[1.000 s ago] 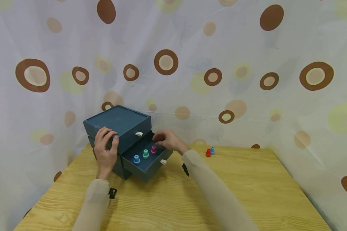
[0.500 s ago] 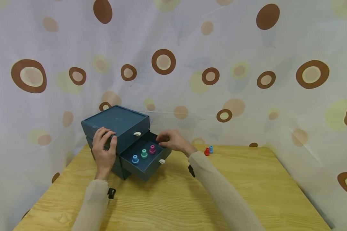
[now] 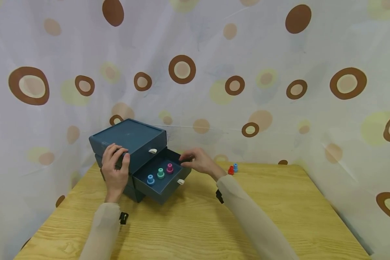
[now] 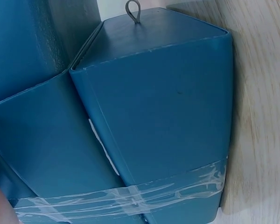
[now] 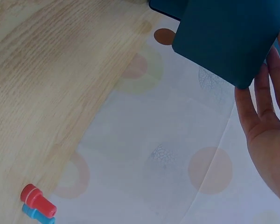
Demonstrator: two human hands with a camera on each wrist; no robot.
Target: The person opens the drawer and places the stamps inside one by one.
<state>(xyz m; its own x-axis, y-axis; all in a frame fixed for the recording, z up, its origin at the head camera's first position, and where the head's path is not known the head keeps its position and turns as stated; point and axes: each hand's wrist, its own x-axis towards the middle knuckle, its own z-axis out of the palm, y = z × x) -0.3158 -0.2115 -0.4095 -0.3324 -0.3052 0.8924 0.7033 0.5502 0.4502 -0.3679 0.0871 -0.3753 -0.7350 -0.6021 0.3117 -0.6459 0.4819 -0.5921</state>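
In the head view, a dark blue drawer cabinet (image 3: 126,135) stands at the left of the table. My left hand (image 3: 115,175) rests against its near corner, fingertips at the top edge. One drawer (image 3: 156,189) is pulled out, and in it stand a blue (image 3: 151,180), a green (image 3: 160,173) and a magenta (image 3: 170,168) peg-shaped piece, wide at the base. My right hand (image 3: 199,161) is at the drawer's right rim; in the right wrist view its fingers (image 5: 246,109) extend along the drawer's edge, with no piece showing between them.
A red peg-shaped piece (image 3: 231,170) and a blue one (image 3: 235,167) stand together at the back of the wooden table (image 3: 273,202). A patterned curtain (image 3: 208,43) hangs behind. Clear tape (image 4: 177,189) runs across the cabinet's side.
My right hand has moved right, from over the drawer near the magenta piece to the drawer's right rim. My left hand stays on the cabinet. The head view has shifted slightly.
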